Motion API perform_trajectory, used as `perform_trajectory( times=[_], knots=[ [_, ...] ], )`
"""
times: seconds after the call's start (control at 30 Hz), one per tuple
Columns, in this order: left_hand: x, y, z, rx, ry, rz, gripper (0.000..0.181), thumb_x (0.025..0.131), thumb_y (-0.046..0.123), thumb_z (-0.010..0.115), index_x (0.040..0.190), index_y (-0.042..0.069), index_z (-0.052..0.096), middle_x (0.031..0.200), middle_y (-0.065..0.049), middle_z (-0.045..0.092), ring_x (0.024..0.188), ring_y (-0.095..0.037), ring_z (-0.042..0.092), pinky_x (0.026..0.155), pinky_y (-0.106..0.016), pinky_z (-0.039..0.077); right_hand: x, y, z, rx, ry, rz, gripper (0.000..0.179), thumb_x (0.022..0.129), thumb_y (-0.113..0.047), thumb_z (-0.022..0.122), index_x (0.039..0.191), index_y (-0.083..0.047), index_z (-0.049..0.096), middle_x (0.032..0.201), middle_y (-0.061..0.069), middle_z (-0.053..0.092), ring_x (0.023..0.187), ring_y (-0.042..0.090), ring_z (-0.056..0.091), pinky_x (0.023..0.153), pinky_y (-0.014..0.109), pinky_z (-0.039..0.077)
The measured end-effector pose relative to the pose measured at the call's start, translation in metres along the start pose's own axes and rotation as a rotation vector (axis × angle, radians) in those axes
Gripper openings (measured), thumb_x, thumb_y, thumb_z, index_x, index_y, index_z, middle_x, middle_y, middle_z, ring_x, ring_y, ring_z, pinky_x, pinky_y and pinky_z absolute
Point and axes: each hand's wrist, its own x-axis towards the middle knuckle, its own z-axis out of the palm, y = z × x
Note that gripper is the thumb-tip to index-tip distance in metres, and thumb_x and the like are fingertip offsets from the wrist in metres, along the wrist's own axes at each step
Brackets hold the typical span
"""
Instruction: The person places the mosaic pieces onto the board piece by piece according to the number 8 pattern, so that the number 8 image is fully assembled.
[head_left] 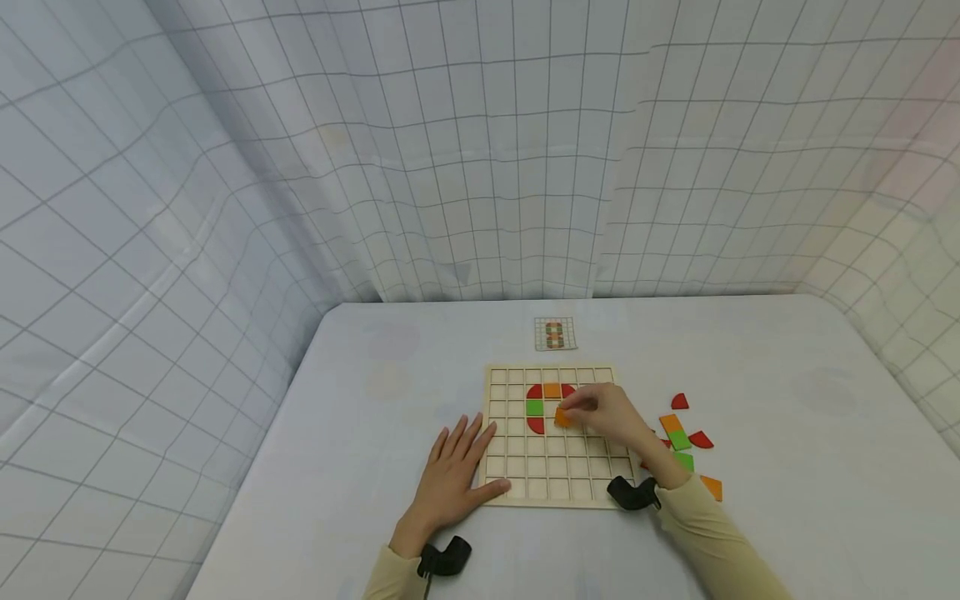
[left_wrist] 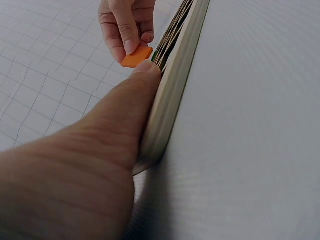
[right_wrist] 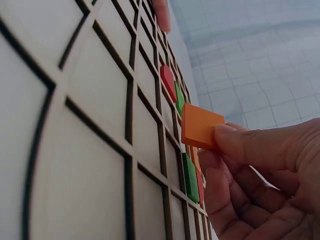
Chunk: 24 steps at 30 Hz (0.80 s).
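Observation:
My right hand (head_left: 603, 412) pinches an orange square tile (right_wrist: 200, 125) between thumb and fingers, tilted just over the wooden grid board (head_left: 555, 492). On the board, a red quarter-circle tile (head_left: 535, 391), an orange square (head_left: 552, 390) and another red quarter circle (head_left: 567, 389) form a row. Below the row's left end lie a green square (head_left: 535, 407) and a red quarter circle (head_left: 536, 426). A second green tile (right_wrist: 190, 177) shows in the right wrist view; the hand hides it from the head view. My left hand (head_left: 450, 471) lies spread at the board's left edge, its thumb over the frame.
Several loose red, green and orange tiles, among them a red quarter circle (head_left: 679, 402) and an orange square (head_left: 712, 487), lie right of the board, partly behind the right forearm. A small pattern card (head_left: 542, 342) lies beyond the board. Grid-patterned white curtains (head_left: 480, 167) surround the table.

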Motion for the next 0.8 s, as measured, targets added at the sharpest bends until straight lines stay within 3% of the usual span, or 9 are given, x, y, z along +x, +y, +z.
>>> perform_trajectory(
  times=[0.27,0.53,0.8],
  knots=[
    [0.001,0.0,0.0,0.002,0.014,0.015,0.083,0.087,0.064,0.051,0.151,0.015,0.03,0.155,-0.009,0.024,0.142,-0.03,0.014,0.111,-0.049,0.007,0.005,-0.001,0.012,-0.06,-0.018,-0.071,0.005,0.084,-0.006,0.072,0.089,-0.007,0.074,0.086,-0.001,0.068,0.074,0.011,0.06,0.068,0.027,0.051],
    [0.001,0.0,0.0,0.0,0.022,0.02,0.082,0.088,0.062,0.052,0.15,0.014,0.031,0.154,-0.01,0.026,0.141,-0.032,0.017,0.11,-0.051,0.009,0.005,-0.004,0.016,-0.116,-0.036,-0.082,0.005,0.082,-0.002,0.073,0.084,-0.007,0.074,0.082,-0.005,0.065,0.072,0.01,0.057,0.065,0.027,0.049],
    [0.0,0.002,-0.003,-0.008,-0.014,-0.01,0.083,0.087,0.062,0.054,0.151,0.016,0.029,0.155,-0.008,0.022,0.142,-0.028,0.013,0.112,-0.048,0.006,0.002,-0.003,0.02,-0.167,-0.013,-0.083,0.008,0.08,-0.002,0.074,0.082,-0.01,0.073,0.078,-0.007,0.061,0.069,0.009,0.053,0.062,0.025,0.048]
  ],
)
